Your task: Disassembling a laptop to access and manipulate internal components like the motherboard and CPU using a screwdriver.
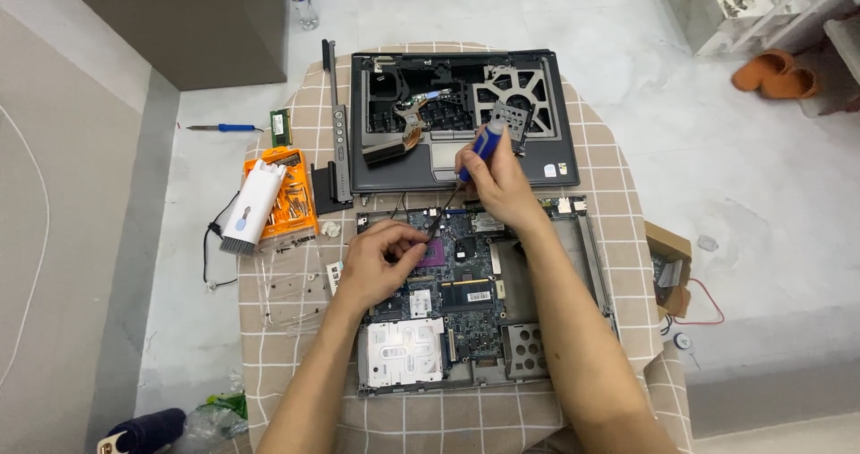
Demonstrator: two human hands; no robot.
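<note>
Head view: right hand (498,188) grips one screwdriver (481,147); left hand (381,259) pinches one motherboard (457,266).

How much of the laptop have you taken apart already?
Done: the dark grey laptop shell lies opened and stripped above, and a small green memory card sits aside. In hand: the right hand points a blue-handled screwdriver at the blue circuit board while the left hand steadies it. Left: the board and silver metal plate still sit in the frame.

We see a blue-handled screwdriver (484,145) tilted, tip down on the exposed blue laptop motherboard (466,279) lying flat in its open chassis.
</note>
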